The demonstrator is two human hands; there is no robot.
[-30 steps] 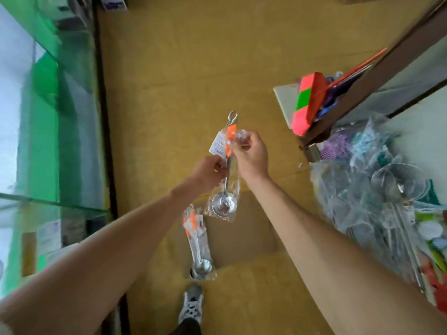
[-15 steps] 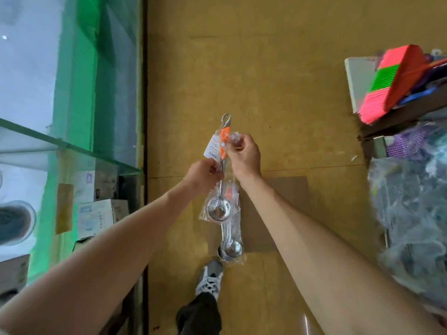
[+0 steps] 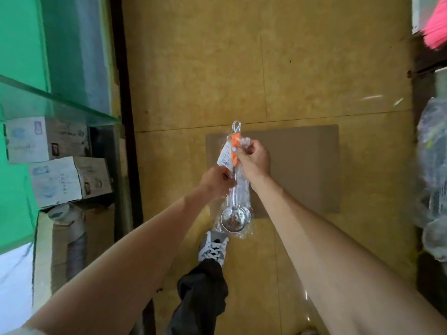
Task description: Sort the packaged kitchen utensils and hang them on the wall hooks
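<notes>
I hold a packaged metal scoop [image 3: 235, 220] upright over the floor. It has an orange handle, a white tag [image 3: 225, 155] and a metal hanging loop [image 3: 236, 125] on top, all in clear plastic. My right hand [image 3: 254, 159] pinches the orange handle near the top. My left hand [image 3: 216, 181] grips the wrapper around the metal shaft just below. A second wrapped scoop seems to lie right behind the first, mostly hidden. No wall hooks are in view.
A glass shelf [image 3: 55, 102] with cardboard boxes [image 3: 70, 181] under it stands at the left. A brown cardboard sheet [image 3: 302, 165] lies on the yellow floor. A pile of plastic-wrapped utensils [image 3: 433, 165] and a pink brush [image 3: 435, 27] sit at the right edge. My shoe [image 3: 212, 247] is below the scoop.
My view has swung left, so the utensil pile slid to the right edge. The lower-hanging second scoop has come up behind the first. Both hands keep their hold.
</notes>
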